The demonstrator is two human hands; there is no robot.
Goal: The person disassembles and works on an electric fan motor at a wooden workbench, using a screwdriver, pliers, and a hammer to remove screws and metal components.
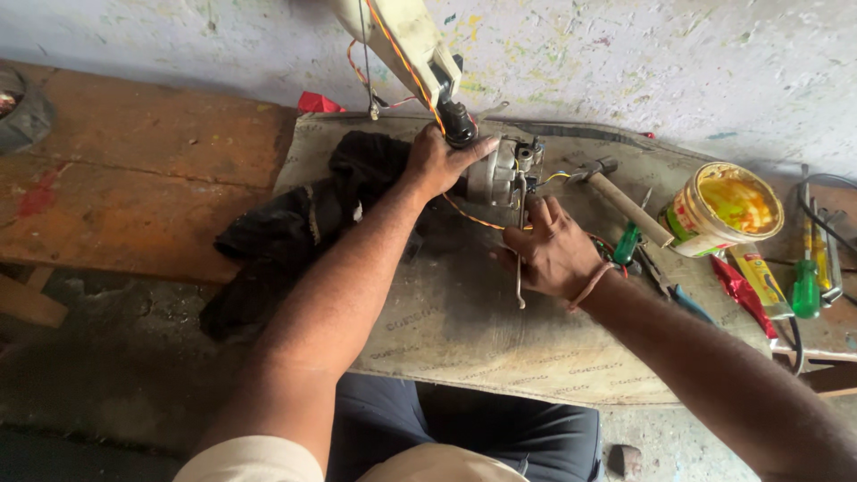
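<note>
A round tub [725, 207] with a yellow and red label lies tilted on its side at the right of the mat. Just below it lie a flat yellow packet [761, 279] and a red wrapper [741, 292], side by side.

A single head-worn camera looks steeply down from above the person's own lap, facing forward toward a paint-flecked wall [625, 62] at the top edge. It sits close — both forearms enter from the bottom and fill much of the frame, with the left hand [437, 161] and right hand [549, 250] near the centre. The grey mat [446, 330] spans the middle; no second view shares the scene.
</note>
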